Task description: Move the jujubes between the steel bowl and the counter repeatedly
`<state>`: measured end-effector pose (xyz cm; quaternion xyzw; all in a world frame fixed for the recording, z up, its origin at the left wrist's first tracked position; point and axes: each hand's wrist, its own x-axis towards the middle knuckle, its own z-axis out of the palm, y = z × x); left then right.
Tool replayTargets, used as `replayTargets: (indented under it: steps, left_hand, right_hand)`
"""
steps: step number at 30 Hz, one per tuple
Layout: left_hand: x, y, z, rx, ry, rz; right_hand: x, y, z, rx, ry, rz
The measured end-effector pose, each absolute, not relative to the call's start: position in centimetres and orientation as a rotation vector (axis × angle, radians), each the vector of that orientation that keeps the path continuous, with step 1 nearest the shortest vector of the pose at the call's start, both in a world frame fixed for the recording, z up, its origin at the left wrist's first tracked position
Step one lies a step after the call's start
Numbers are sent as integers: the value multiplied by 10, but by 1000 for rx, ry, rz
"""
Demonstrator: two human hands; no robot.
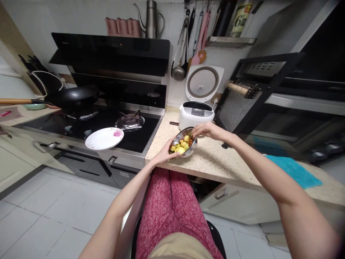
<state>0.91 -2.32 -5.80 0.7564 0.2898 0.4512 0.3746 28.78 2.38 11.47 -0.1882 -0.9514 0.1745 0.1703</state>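
Status: metal bowl [184,141] sits at the near-left corner of the counter [215,162], just beside the stove [107,126]. It holds a pile of small round fruit [181,145], yellow-green with a few reddish ones. The bowl looks well filled; whether any fruit has been sorted or picked out, I can't tell. No fruit shows anywhere outside the bowl.

Left hand [165,154]: at the bowl's near rim, fingers curled against the outer wall, steadying it. Looks like a light hold on the rim, not a full clamp; the thumb side is hidden.

Right hand [202,130]: over the far rim, fingers drawn together and pointing down into the bowl, tips at or just touching the fruit. Whether a piece is pinched between them is too small to tell.

Nearby: white plate [104,138] with a pink flower print rests on the stove's front edge, nothing on it. Rice cooker [196,111], lid up, stands at the counter's back edge behind the bowl. Blue cloth [293,172] lies further right, well apart. Black wok [72,96] on the left burner.
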Motion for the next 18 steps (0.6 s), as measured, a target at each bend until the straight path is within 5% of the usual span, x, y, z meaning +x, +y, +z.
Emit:
replayTargets:
  steps: [18]
  left_hand:
    - [12,-27,-56,1878,916,1165]
  right_hand:
    - [290,39,136,-558,-2855,345]
